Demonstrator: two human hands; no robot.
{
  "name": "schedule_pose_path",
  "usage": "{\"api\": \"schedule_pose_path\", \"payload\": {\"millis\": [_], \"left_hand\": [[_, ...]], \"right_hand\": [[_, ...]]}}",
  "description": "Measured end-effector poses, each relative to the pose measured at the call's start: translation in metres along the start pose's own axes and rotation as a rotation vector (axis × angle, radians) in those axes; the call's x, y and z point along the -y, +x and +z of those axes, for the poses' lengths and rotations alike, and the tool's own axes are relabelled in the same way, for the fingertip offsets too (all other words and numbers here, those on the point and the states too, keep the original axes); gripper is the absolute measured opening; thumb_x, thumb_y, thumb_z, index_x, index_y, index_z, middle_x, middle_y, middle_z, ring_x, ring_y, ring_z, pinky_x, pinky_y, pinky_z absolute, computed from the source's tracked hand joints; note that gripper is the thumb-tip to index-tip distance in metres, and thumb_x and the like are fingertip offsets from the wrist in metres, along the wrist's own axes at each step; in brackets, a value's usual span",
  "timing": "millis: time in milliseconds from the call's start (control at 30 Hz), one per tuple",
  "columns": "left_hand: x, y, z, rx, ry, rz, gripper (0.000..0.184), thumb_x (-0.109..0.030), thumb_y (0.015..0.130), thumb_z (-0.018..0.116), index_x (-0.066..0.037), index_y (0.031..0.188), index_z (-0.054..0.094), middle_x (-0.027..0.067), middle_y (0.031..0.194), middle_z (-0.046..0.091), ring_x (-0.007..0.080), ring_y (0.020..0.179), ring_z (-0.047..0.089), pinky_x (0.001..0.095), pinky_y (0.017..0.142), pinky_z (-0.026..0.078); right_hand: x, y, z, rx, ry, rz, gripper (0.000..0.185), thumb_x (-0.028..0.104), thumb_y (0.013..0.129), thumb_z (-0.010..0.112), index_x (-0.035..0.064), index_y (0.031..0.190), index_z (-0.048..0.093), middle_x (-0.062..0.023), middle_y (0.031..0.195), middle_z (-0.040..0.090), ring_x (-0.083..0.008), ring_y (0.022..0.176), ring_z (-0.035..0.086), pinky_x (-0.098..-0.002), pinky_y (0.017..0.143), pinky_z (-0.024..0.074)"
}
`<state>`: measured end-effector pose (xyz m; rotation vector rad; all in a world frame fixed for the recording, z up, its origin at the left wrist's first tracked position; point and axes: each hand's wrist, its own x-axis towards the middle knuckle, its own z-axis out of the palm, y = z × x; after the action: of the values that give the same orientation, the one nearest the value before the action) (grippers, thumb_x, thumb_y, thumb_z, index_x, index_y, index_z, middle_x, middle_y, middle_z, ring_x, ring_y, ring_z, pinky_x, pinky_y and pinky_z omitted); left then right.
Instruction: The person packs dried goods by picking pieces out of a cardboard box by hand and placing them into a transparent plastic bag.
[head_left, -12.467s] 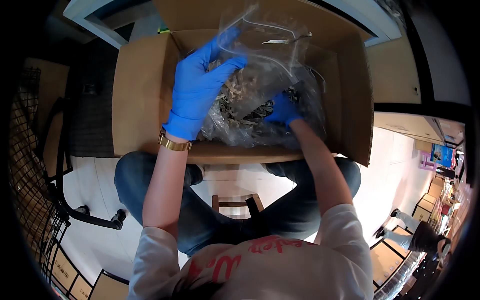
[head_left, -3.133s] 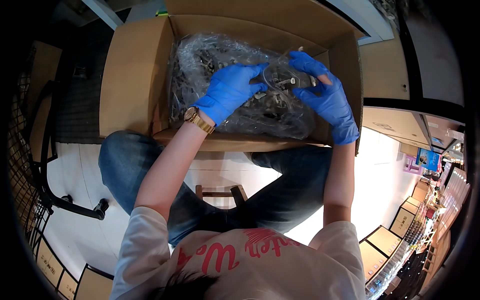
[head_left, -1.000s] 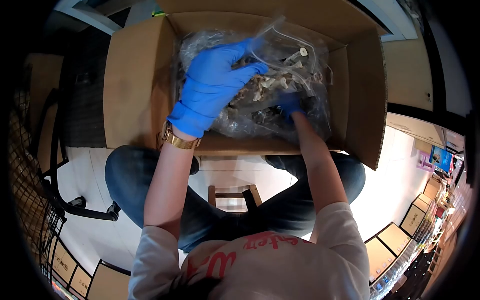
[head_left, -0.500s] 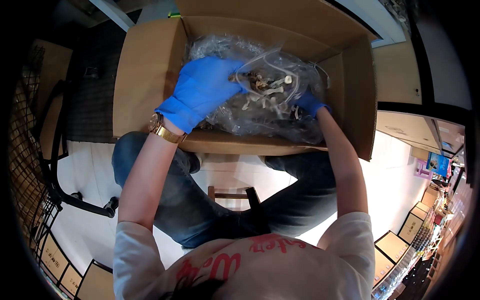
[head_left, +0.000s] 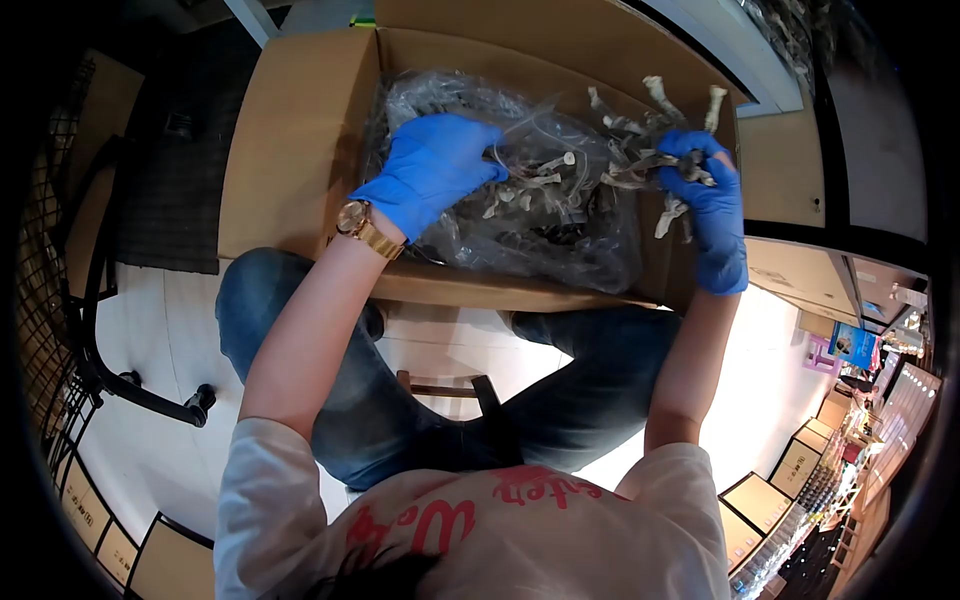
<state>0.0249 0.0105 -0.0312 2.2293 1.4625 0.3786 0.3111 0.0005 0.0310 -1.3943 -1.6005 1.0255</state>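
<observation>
A large clear plastic bag (head_left: pixel 590 262) with dried, pale-tipped pieces in it fills much of the cardboard box (head_left: pixel 295 150). My left hand (head_left: pixel 432 170), in a blue glove, pinches the rim of a smaller clear zip bag (head_left: pixel 535 165) over the left half of the box; pale stalk-like pieces show through it. My right hand (head_left: pixel 705 200), also gloved in blue, is raised at the box's right side, its fingers closed around a bunch of dried grey-white stalks (head_left: pixel 655 155) that stick out several ways.
My knees flank a small wooden stool (head_left: pixel 440 388) below the box. A black wheeled frame (head_left: pixel 150 400) and wire mesh stand at the left. Cabinets (head_left: pixel 785 180) line the right, with shelves of goods farther down.
My right hand has come up out of the large bag and moved right with a bunch of dried stalks. My left hand stays at the small bag, shifted slightly right.
</observation>
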Motion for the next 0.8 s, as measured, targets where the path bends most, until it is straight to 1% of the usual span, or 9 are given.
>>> {"api": "schedule_pose_path", "payload": {"millis": [33, 100, 167, 200, 233, 400, 567, 700, 800], "left_hand": [[-0.001, 0.0, 0.002, 0.026, 0.014, 0.001, 0.028, -0.037, 0.077, 0.068, -0.013, 0.092, 0.067, 0.0104, 0.081, 0.066, 0.0305, 0.079, 0.065, 0.0421, 0.068, 0.05], [-0.002, 0.001, 0.005, 0.014, 0.021, 0.009, 0.028, -0.037, 0.077, 0.069, -0.013, 0.092, 0.067, 0.0103, 0.08, 0.066, 0.0306, 0.079, 0.064, 0.0421, 0.068, 0.05], [-0.003, 0.001, 0.007, 0.002, 0.026, 0.017, 0.028, -0.037, 0.077, 0.069, -0.013, 0.091, 0.067, 0.0102, 0.08, 0.066, 0.0308, 0.08, 0.064, 0.0421, 0.067, 0.05], [-0.004, 0.001, 0.007, 0.007, 0.024, 0.01, 0.028, -0.037, 0.076, 0.069, -0.013, 0.091, 0.067, 0.0102, 0.08, 0.066, 0.0308, 0.079, 0.064, 0.0421, 0.067, 0.05], [-0.005, 0.002, 0.007, 0.013, 0.021, 0.004, 0.028, -0.037, 0.076, 0.069, -0.013, 0.091, 0.067, 0.0102, 0.08, 0.066, 0.0309, 0.079, 0.064, 0.042, 0.067, 0.05], [-0.004, 0.002, 0.008, -0.007, 0.019, 0.018, 0.028, -0.036, 0.076, 0.069, -0.013, 0.092, 0.067, 0.0105, 0.081, 0.066, 0.031, 0.079, 0.064, 0.042, 0.067, 0.05], [0.0, 0.003, 0.008, -0.029, 0.008, -0.01, 0.027, -0.035, 0.076, 0.069, -0.013, 0.092, 0.067, 0.011, 0.081, 0.066, 0.0311, 0.08, 0.064, 0.042, 0.067, 0.05], [0.0, 0.004, 0.011, -0.017, 0.015, 0.014, 0.026, -0.034, 0.077, 0.069, -0.014, 0.092, 0.067, 0.011, 0.082, 0.066, 0.031, 0.08, 0.064, 0.042, 0.068, 0.051], [-0.004, 0.003, 0.017, -0.026, 0.053, 0.067, 0.023, -0.033, 0.077, 0.068, -0.014, 0.091, 0.067, 0.0102, 0.081, 0.066, 0.0306, 0.079, 0.065, 0.0417, 0.068, 0.051]], "right_hand": [[0.004, -0.003, -0.001, -0.017, 0.054, -0.106, 0.033, -0.017, 0.067, 0.064, 0.0048, 0.092, 0.061, -0.0041, 0.093, 0.06, -0.0139, 0.091, 0.057, -0.0254, 0.081, 0.048], [0.005, -0.005, 0.005, -0.061, 0.073, -0.097, 0.032, -0.016, 0.067, 0.063, 0.004, 0.091, 0.06, -0.0053, 0.095, 0.061, -0.0149, 0.092, 0.057, -0.027, 0.084, 0.0468], [-0.004, -0.003, 0.013, -0.075, 0.065, -0.305, 0.031, -0.015, 0.067, 0.063, 0.0041, 0.091, 0.06, -0.006, 0.096, 0.061, -0.0157, 0.093, 0.058, -0.0283, 0.085, 0.0461], [-0.004, -0.002, 0.024, -0.067, 0.114, -0.311, 0.03, -0.013, 0.068, 0.064, 0.0048, 0.091, 0.06, -0.0067, 0.096, 0.061, -0.0159, 0.092, 0.058, -0.0285, 0.084, 0.0461], [-0.006, 0.0, 0.028, 0.003, 0.008, -0.402, 0.029, -0.013, 0.069, 0.064, 0.0055, 0.091, 0.06, -0.0064, 0.097, 0.062, -0.0163, 0.093, 0.059, -0.0288, 0.085, 0.0461], [0.001, -0.009, 0.031, 0.21, -0.112, -0.259, 0.029, -0.011, 0.068, 0.067, 0.0056, 0.091, 0.059, -0.0054, 0.095, 0.063, -0.0163, 0.092, 0.06, -0.0288, 0.086, 0.0467], [0.0, -0.006, 0.001, 0.223, -0.03, -0.318, 0.031, -0.01, 0.065, 0.07, 0.0052, 0.09, 0.06, -0.0056, 0.093, 0.063, -0.0161, 0.088, 0.06, -0.0279, 0.084, 0.0468], [0.005, -0.01, -0.01, 0.168, -0.045, -0.22, 0.029, -0.01, 0.063, 0.069, 0.0045, 0.088, 0.062, -0.0056, 0.089, 0.062, -0.0158, 0.084, 0.059, -0.0286, 0.08, 0.047], [0.002, -0.007, -0.006, 0.343, 0.035, -0.174, 0.028, -0.011, 0.066, 0.065, 0.0036, 0.089, 0.062, -0.0056, 0.088, 0.062, -0.0149, 0.081, 0.058, -0.0267, 0.078, 0.0467]]}}
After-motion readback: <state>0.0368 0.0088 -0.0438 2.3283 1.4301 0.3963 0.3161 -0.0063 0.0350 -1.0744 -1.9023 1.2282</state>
